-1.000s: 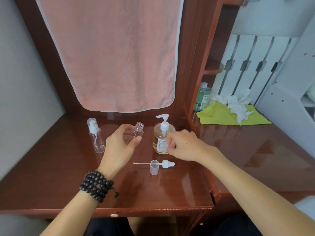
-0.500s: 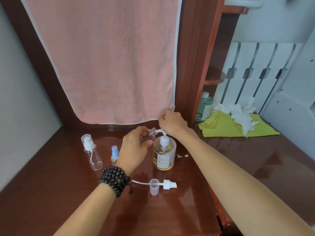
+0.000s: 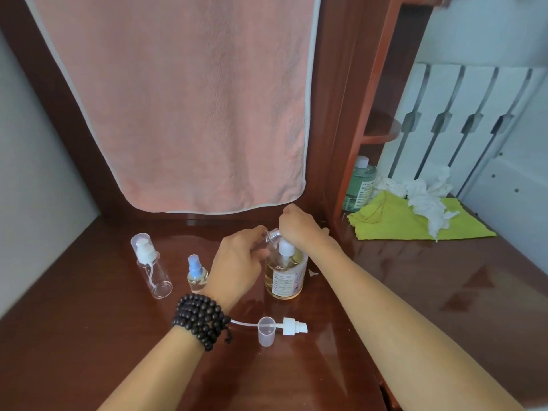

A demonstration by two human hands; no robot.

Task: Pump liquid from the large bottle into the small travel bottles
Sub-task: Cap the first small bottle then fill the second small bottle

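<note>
Left hand grip: the left hand [image 3: 237,262] curls around the small open bottle [image 3: 271,236], tilting its threaded neck toward the pump.
Right hand grip: the right hand [image 3: 299,226] sits on the pump head [image 3: 286,249] of the large bottle [image 3: 285,275], fingers curled over it.
Change: a second ago the right hand was low beside the large bottle; now it is on top, and the pump head sits lower than half a second ago.
Meaning: pumping appears under way; whether liquid is entering the neck cannot be told.
Waiting: the capped clear bottle [image 3: 152,268] and the blue-topped bottle [image 3: 196,272] stand to the left on the desk [image 3: 89,336]; a loose pump top [image 3: 292,326] and clear cap [image 3: 267,332] lie in front.
</note>
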